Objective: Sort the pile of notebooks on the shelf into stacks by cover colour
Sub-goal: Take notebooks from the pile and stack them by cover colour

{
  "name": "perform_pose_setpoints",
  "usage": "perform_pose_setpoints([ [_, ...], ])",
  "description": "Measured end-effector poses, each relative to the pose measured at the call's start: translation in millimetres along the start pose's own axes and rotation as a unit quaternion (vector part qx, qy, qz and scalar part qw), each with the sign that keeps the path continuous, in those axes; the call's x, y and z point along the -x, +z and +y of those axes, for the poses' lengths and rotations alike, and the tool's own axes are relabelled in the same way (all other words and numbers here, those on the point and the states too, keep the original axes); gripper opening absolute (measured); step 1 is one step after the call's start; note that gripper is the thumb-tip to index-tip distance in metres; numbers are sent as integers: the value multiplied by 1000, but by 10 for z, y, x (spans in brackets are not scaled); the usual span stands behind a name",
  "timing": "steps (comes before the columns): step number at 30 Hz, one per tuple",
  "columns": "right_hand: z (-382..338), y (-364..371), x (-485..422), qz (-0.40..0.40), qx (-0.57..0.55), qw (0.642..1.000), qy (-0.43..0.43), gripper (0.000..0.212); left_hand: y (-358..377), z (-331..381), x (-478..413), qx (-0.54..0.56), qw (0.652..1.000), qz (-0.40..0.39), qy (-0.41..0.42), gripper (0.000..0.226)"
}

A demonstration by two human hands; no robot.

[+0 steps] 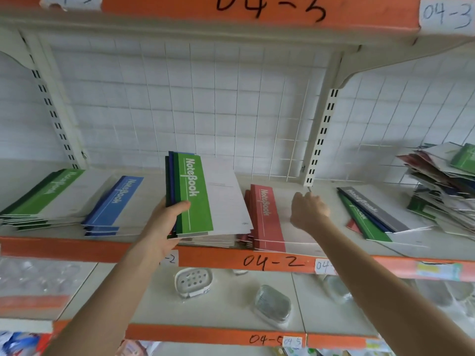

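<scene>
Plainly, the bundle (195,194) clenched in the left hand (167,222) grip, green over blue, could fan out and spill onto the red stack (267,219). The right hand (309,210) hovers released there. The unsorted pile (442,181) slumps at the right of the shelf (280,262). Covers read "NoteBook"; the shelf edge reads "04-2".

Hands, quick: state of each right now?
Left hand: grips a bundle of notebooks, green on top.
Right hand: fingers hidden, cannot be told.
</scene>
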State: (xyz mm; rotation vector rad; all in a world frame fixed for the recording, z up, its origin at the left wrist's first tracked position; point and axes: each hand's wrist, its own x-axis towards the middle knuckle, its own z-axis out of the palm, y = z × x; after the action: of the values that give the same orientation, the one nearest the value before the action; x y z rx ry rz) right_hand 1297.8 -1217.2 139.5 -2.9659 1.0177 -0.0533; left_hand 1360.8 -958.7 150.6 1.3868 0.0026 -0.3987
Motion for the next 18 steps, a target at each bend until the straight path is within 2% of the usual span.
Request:
perform_pose_setpoints([
  [2,-198,-69,14,62,-52,996,-41,26,-13,-9,-46,-2,1000,-4,-2,25],
  [3,-326,-107,16,68,-130,988,-55,21,-26,-7,-77,-3,1000,-8,-2,24],
  [5,-620,-182,62,-23,-321,946,-41,31,-65,2,-134,0,1000,-19,-6,24],
  [7,-904,-216,113,-116,-432,894,-12,35,-136,26,-185,0,1000,-26,-7,26],
  [9,-1167,-226,165,-113,-426,897,-33,26,-251,64,-247,7,1000,-26,-3,28],
  [11,-1421,-211,181,-69,-410,908,-57,18,-396,132,-309,12,1000,-21,5,29],
  [15,-2003,-172,198,-39,-415,907,-61,33,-888,294,-436,20,1000,-1,7,31],
  [18,-2491,-135,238,-42,-435,898,-48,35,-1397,438,-533,15,1000,-1,21,27],
])
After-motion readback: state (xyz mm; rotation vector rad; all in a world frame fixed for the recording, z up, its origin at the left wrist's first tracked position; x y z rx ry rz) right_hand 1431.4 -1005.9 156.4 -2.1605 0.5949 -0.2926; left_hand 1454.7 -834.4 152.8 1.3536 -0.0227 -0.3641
